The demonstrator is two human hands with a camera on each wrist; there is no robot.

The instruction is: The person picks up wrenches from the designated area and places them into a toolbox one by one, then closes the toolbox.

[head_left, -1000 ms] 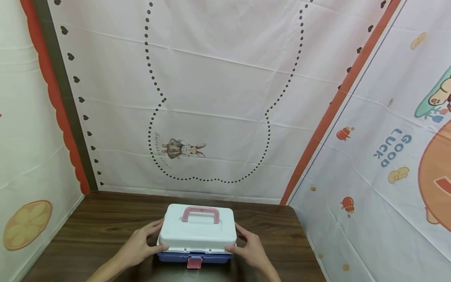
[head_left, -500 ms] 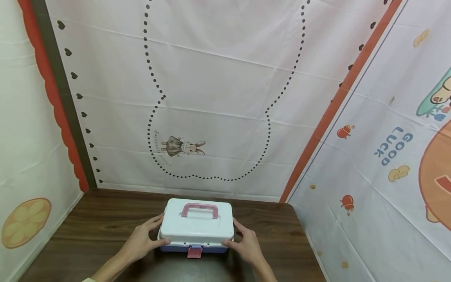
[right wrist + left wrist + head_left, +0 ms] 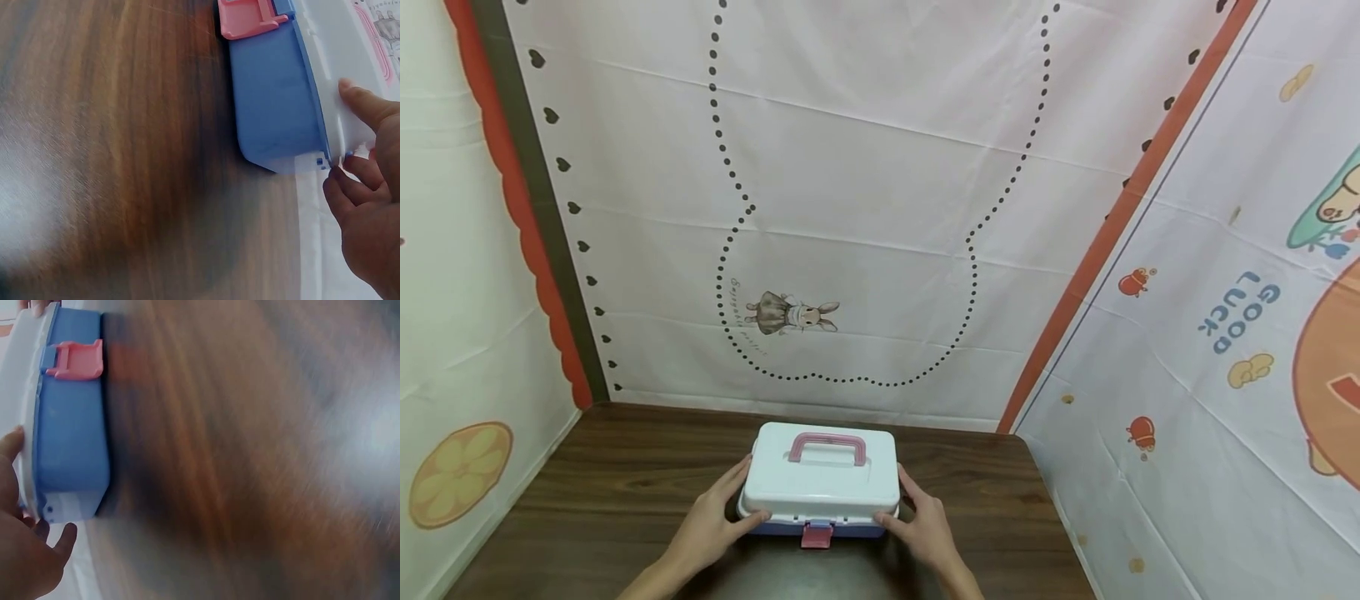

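A plastic storage box (image 3: 823, 483) with a white lid (image 3: 17, 381) and a blue base (image 3: 72, 425) sits on the table, seen in all three views. A pink handle (image 3: 827, 438) lies on top of its lid. At the front, a pink latch (image 3: 250, 17) sticks outward. My left hand (image 3: 707, 521) grips the lid's left end, thumb on the front edge and fingers at the side. Likewise, my right hand (image 3: 925, 527) holds the right end, with its thumb (image 3: 362, 103) on the lid. Some fingertips are hidden behind the box.
The dark wood-grain table (image 3: 625, 467) runs back to a white printed cloth (image 3: 865, 208). Cloth walls also rise at the left (image 3: 460, 350) and right (image 3: 1180, 400), close to the table's sides.
The box has shifted slightly away from me, with both hands moving along. Less of its blue front shows below the lid in the head view. Both hands keep their hold.
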